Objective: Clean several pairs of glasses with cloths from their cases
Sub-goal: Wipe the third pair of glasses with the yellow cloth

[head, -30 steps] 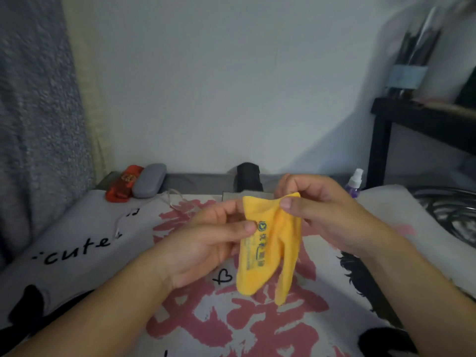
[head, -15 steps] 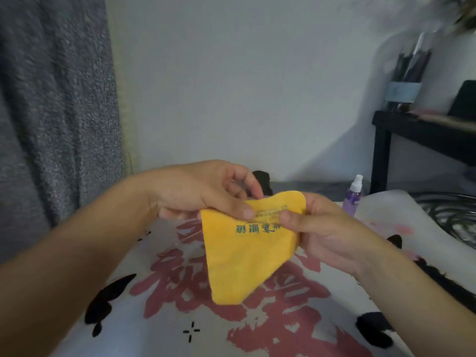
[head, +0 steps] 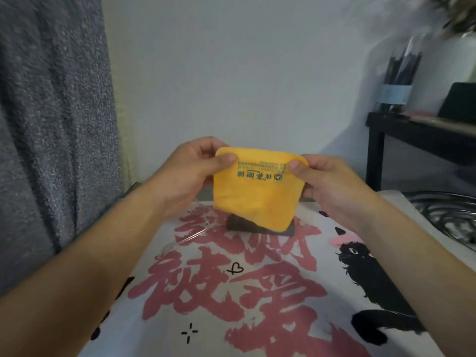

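above white printed fabric (head: 159, 318), left hand (head: 192, 176) and right hand (head: 332, 181) each pinch a top corner of the square yellow microfibre cloth (head: 255, 194), spread flat between them.

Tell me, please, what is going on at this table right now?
A person is holding up a yellow cleaning cloth above the table, the left hand and right hand each pinching a top corner so it hangs spread out. A dark case lies on the printed table cover just behind it. No glasses are being wiped yet.
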A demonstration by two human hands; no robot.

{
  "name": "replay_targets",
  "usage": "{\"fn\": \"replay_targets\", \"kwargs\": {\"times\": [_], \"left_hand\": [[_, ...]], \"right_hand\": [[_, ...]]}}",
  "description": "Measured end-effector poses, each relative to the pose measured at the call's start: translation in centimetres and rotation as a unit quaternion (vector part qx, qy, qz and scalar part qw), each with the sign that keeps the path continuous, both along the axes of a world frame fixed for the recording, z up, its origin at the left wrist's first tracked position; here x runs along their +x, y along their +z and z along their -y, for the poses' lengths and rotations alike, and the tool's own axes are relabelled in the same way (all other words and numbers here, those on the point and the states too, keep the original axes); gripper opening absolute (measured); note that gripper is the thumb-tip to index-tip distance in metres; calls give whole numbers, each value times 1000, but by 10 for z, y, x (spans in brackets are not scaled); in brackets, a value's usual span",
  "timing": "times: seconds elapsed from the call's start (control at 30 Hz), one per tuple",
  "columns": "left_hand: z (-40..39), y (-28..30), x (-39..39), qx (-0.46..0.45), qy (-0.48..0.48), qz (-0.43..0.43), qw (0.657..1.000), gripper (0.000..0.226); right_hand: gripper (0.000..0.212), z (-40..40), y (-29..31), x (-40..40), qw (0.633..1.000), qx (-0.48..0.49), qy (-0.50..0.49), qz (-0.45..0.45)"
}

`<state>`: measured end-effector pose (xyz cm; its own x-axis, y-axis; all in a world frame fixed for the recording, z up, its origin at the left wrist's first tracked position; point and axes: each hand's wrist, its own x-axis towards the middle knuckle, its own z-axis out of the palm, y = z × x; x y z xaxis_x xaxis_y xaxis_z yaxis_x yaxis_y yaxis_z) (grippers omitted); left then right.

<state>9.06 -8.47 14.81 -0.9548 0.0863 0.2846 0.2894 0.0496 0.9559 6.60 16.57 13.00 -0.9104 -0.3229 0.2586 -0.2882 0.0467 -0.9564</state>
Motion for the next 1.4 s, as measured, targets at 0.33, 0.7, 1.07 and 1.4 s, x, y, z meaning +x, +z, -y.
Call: {"fn": "replay_targets", "kwargs": {"times": [0.33,0.7,1.07,1.4], "left_hand": [[9,-118,90,-181,-117,94,972,6],[2,-135,91,-244,9,79,967,10],[-10,-145,34,-406,178,125,887,21],[-13,-144,38,-448,199,87,867,6]], "right_hand": [[19,-37,-118,76,959,249,105,-87],[24,-26,-119,63,962,262,81,-11],[14,20,-131,-1,902,417,-105,-50],[8,25,-132,-2,888,436,-138,-60]]}}
